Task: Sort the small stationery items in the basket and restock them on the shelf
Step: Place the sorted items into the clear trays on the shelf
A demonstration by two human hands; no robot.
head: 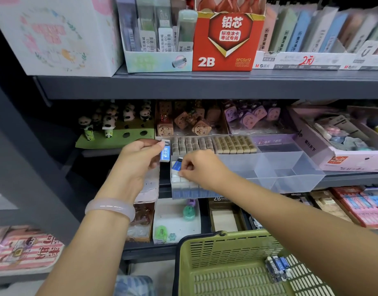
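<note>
Left hand pinching a blue-sleeved eraser; right hand pinching another eraser into the clear tray. Risk: crooked seating under right fingertips, toppling the packed row beneath.

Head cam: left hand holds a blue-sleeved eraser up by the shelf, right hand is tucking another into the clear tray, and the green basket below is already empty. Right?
Not quite: the green basket is not empty. The head view shows a few blue-sleeved erasers left in it, by the right forearm. The rest holds: the left hand holds a blue-sleeved eraser, and the right hand is tucking another into the clear tray.

Both hands raised forward, left and right pinching.
</note>
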